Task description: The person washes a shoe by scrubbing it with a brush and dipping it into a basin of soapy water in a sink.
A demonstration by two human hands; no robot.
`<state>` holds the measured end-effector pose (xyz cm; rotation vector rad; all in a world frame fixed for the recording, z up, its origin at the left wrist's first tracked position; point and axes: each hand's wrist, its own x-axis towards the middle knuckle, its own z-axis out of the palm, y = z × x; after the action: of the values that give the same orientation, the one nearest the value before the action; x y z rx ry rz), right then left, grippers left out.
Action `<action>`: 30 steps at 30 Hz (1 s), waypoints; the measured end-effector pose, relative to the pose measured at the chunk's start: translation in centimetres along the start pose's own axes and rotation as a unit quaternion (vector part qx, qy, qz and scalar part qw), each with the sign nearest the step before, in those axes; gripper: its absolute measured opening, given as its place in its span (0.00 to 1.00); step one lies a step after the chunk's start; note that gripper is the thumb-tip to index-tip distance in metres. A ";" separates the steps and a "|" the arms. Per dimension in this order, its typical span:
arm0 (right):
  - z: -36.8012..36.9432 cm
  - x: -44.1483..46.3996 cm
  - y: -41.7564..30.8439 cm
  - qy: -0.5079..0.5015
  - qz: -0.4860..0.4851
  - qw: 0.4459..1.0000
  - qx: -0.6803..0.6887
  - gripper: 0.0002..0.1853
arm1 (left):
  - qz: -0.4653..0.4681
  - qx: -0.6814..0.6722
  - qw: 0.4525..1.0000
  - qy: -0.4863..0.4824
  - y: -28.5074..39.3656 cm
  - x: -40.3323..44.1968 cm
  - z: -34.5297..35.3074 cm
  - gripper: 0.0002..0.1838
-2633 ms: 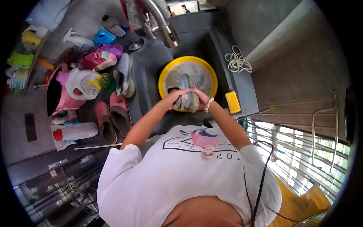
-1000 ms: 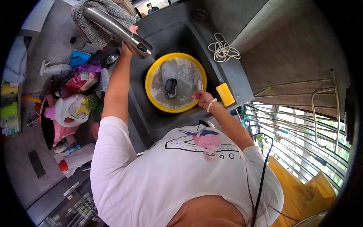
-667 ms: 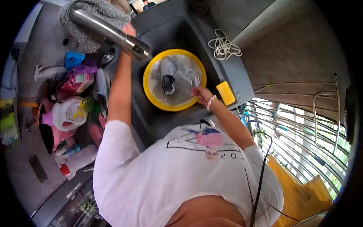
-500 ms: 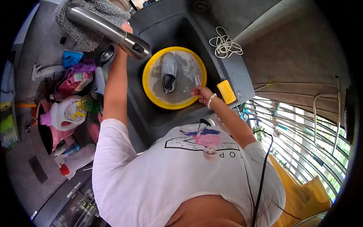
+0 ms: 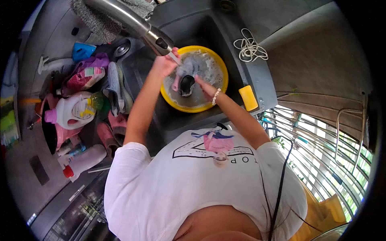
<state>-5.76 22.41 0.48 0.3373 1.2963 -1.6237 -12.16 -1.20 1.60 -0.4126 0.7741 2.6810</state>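
Note:
A grey slip-on shoe (image 5: pixel 193 65) lies in the cloudy, sudsy water of a yellow basin (image 5: pixel 225 76), its dark opening toward me. My left hand (image 5: pixel 165 65) is at the basin's left rim, just under the metal faucet (image 5: pixel 157 40), fingers stretched out. A pale streak, seemingly running water, passes by those fingers. My right hand (image 5: pixel 206 87), with a beaded bracelet on the wrist, reaches over the basin, its somewhat blurred fingers extended beside the shoe; whether they touch it is unclear. A pinkish object (image 5: pixel 175 82), possibly a brush, sits in the water left of the shoe.
The basin stands in a dark sink (image 5: pixel 140 64). A yellow soap bar (image 5: pixel 248 98) and a coiled white cord (image 5: pixel 250 47) lie on the right ledge. At left are a detergent bottle (image 5: pixel 66 113), other shoes (image 5: pixel 115 86) and bags; a grey towel (image 5: pixel 94 22) hangs behind the faucet.
My left hand has come from the towel behind the faucet to below its spout. My right hand has moved left from the brush at the rim to the shoe. The water is more stirred up.

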 end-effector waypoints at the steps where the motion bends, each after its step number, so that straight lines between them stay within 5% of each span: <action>1: -0.3 1.0 0.2 0.006 -0.023 0.999 0.021 0.47 | -0.080 -0.105 0.991 -0.025 -1.0 -1.7 2.6 0.06; 3: 1.7 0.3 -2.8 -0.016 -0.093 0.992 0.086 0.42 | -0.017 -0.143 0.989 0.047 -4.0 -1.2 2.4 0.06; 5: 3.6 0.6 -6.7 -0.153 -0.128 0.944 0.262 0.30 | 0.013 -0.157 0.987 0.024 -6.0 -0.1 3.0 0.08; 7: 6.1 3.3 -9.0 -0.101 -0.155 0.918 0.351 0.22 | 0.150 -0.134 0.974 0.107 -6.7 1.5 5.4 0.11; 9: 5.1 7.9 -8.7 -0.175 -0.164 0.844 0.480 0.24 | 0.250 0.041 0.949 0.188 -6.6 1.8 7.7 0.14; 10: 5.9 6.9 -9.5 -0.183 -0.144 0.893 0.386 0.26 | 0.225 0.297 0.887 0.274 -6.2 1.0 9.1 0.17; 12: 7.4 5.2 -10.0 -0.178 -0.035 0.933 0.310 0.34 | 0.142 0.570 0.740 0.328 -4.3 0.1 9.7 0.24; 17: 9.7 4.2 -11.4 -0.169 -0.029 0.966 0.193 0.46 | 0.154 0.578 0.677 0.428 -5.7 1.6 4.3 0.22; 18: 10.1 3.9 -12.2 -0.190 -0.015 0.957 0.220 0.49 | 0.174 0.638 0.421 0.620 -7.1 4.0 6.1 0.30; 19: 10.2 4.1 -12.8 -0.209 0.000 0.947 0.245 0.51 | 0.178 0.651 0.270 0.686 -7.0 3.8 7.1 0.35; 20: 9.0 6.3 -12.7 -0.338 0.077 0.886 0.308 0.50 | 0.171 0.628 0.122 0.749 -6.8 3.6 8.2 0.39; 23: 9.5 7.0 -12.0 -0.340 0.031 0.909 0.239 0.44 | 0.311 0.812 0.415 0.269 -2.9 -5.2 11.7 0.29; 24: 9.5 6.7 -12.1 -0.338 0.033 0.911 0.235 0.44 | 0.405 0.763 0.438 0.248 -2.4 -5.0 10.6 0.26; 28: 9.6 5.4 -12.1 -0.362 0.031 0.904 0.223 0.30 | 0.429 0.776 0.428 0.172 -1.0 -4.6 8.9 0.26; 30: 9.0 5.8 -11.8 -0.404 -0.063 0.895 0.180 0.28 | 0.235 0.873 0.383 0.190 -1.2 -5.0 10.3 0.20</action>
<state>-15.02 10.96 6.68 -0.2112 0.3873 -1.8220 -9.01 4.39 11.19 -0.1022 3.2812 0.4403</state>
